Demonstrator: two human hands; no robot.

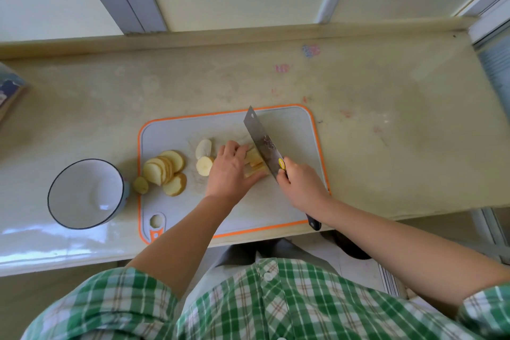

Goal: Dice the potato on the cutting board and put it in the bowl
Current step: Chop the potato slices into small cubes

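A grey cutting board [292,130] with an orange rim lies on the counter. My left hand [230,171] presses down on a small stack of potato strips [255,160] with curled fingertips. My right hand [299,182] grips the handle of a cleaver [260,138], whose blade stands on the strips right beside my left fingers. A fanned pile of potato slices [164,167] lies at the board's left edge, and two end pieces [204,156] lie just left of my left hand. A white bowl [85,193] with a dark rim stands left of the board, with nothing in it.
The pale counter [386,132] has a raised back edge under window frames. A box corner [11,91] shows at the far left. The counter's front edge runs just below the board. The cleaver handle's end [314,223] sticks out past it.
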